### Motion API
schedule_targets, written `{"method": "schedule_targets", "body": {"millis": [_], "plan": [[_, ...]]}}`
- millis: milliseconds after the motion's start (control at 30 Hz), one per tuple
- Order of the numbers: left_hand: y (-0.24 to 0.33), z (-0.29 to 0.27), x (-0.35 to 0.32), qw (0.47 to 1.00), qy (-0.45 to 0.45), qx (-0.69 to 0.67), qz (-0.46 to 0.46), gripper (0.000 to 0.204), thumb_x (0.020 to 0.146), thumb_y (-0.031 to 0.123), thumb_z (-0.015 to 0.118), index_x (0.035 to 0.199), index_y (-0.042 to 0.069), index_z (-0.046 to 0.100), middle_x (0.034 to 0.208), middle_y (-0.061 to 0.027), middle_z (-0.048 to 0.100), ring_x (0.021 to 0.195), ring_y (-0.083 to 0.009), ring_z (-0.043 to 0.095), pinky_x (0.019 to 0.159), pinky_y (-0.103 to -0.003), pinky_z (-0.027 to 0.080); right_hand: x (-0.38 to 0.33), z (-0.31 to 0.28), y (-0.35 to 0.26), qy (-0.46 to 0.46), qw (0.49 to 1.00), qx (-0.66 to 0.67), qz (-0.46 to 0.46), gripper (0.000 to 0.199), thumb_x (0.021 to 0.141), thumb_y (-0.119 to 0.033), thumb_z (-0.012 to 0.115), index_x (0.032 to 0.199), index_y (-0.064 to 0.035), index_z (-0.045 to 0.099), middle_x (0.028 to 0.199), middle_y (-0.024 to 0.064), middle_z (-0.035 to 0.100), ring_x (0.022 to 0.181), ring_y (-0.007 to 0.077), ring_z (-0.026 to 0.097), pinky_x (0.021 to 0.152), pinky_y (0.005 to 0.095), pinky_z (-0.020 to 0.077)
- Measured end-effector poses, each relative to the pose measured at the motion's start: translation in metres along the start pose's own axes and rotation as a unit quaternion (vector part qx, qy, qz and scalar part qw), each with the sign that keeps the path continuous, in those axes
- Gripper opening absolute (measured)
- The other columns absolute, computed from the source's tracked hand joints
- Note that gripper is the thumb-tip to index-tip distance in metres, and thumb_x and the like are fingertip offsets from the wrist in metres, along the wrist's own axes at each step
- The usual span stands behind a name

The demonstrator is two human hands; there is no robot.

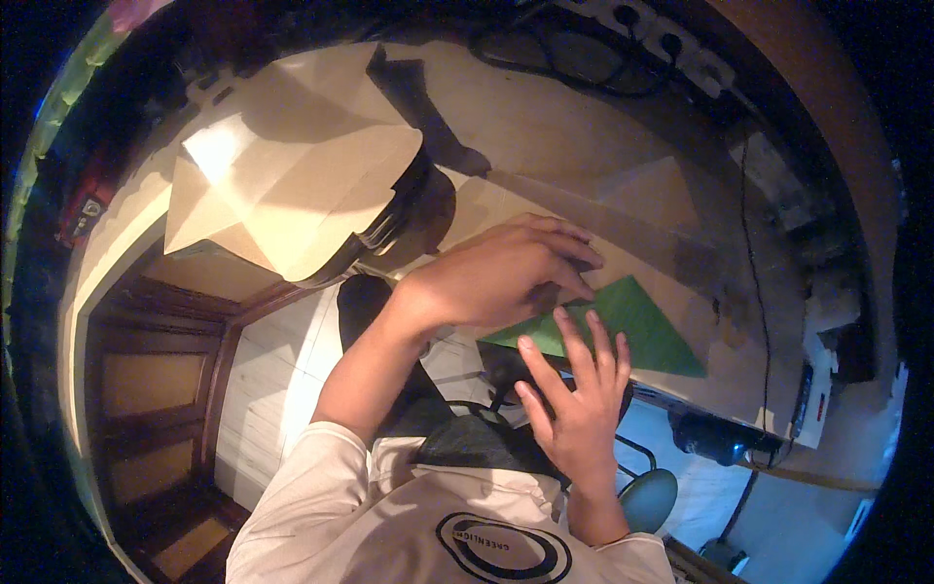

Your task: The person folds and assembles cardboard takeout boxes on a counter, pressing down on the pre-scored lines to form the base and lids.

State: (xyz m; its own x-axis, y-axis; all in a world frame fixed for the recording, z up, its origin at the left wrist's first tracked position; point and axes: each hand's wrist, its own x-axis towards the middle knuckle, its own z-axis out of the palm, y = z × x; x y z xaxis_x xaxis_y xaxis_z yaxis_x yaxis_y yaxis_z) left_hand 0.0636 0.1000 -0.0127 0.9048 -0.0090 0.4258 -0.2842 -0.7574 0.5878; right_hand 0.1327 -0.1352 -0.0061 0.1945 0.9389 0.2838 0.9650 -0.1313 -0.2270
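Note:
A green sheet of paper (654,336), showing as a triangle, lies on the table near its front edge. Over its upper left part is my left hand (506,271), with fingers bent and apart and nothing visible in them. The fingertips of my right hand (581,389) rest at the sheet's near edge, the fingers spread. Part of the paper is hidden beneath both hands.
Creased brown cardboard-like sheets (292,185) form a thick stack to the left. Black cable (574,73) and pale power strips (681,44) lie along the far side of the table (525,117). A round green stool seat (649,501) stands below, at the right.

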Motion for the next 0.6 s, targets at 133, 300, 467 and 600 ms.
{"method": "schedule_targets", "body": {"millis": [133, 300, 467, 600], "plan": [[0.0, -0.004, 0.002, 1.0, -0.014, -0.016, 0.0, 0.045, 0.079, 0.006, 0.08, 0.124, 0.012, 0.08, 0.149, -0.0102, 0.066, 0.148, -0.0376, 0.05, 0.123, -0.05, 0.042, 0.005, 0.014, -0.012, 0.007, 1.0, -0.012, -0.025, 0.057, 0.093, -0.036, 0.076, 0.149, -0.0352, 0.064, 0.158, 0.01, 0.053, 0.149, 0.0382, 0.045, 0.121, 0.0673, 0.0286], [0.0, -0.009, 0.004, 0.999, -0.03, -0.015, -0.015, 0.042, 0.082, 0.01, 0.079, 0.124, 0.014, 0.082, 0.15, -0.0088, 0.066, 0.148, -0.0378, 0.05, 0.122, -0.05, 0.042, 0.009, 0.016, -0.011, 0.01, 1.0, 0.023, -0.01, 0.047, 0.095, -0.036, 0.074, 0.142, -0.0318, 0.071, 0.157, 0.0097, 0.055, 0.149, 0.0353, 0.045, 0.122, 0.0639, 0.0277], [0.005, -0.012, 0.005, 0.999, -0.035, -0.012, -0.034, 0.038, 0.088, 0.014, 0.076, 0.125, 0.017, 0.082, 0.152, -0.0073, 0.065, 0.148, -0.0366, 0.051, 0.123, -0.051, 0.04, -0.01, -0.006, 0.016, 0.009, 1.0, 0.025, 0.016, 0.053, 0.097, -0.033, 0.071, 0.149, -0.0271, 0.064, 0.16, 0.0041, 0.054, 0.149, 0.0318, 0.047, 0.124, 0.0596, 0.0319], [0.007, -0.012, 0.006, 0.998, -0.047, 0.001, -0.031, 0.038, 0.087, 0.013, 0.077, 0.124, 0.017, 0.082, 0.151, -0.0083, 0.065, 0.148, -0.0374, 0.051, 0.122, -0.051, 0.04, -0.037, -0.02, 0.043, 0.033, 0.996, -0.011, 0.088, 0.05, 0.097, -0.032, 0.072, 0.145, -0.0226, 0.067, 0.158, 0.0031, 0.057, 0.15, 0.0319, 0.047, 0.124, 0.0651, 0.0278]]}}
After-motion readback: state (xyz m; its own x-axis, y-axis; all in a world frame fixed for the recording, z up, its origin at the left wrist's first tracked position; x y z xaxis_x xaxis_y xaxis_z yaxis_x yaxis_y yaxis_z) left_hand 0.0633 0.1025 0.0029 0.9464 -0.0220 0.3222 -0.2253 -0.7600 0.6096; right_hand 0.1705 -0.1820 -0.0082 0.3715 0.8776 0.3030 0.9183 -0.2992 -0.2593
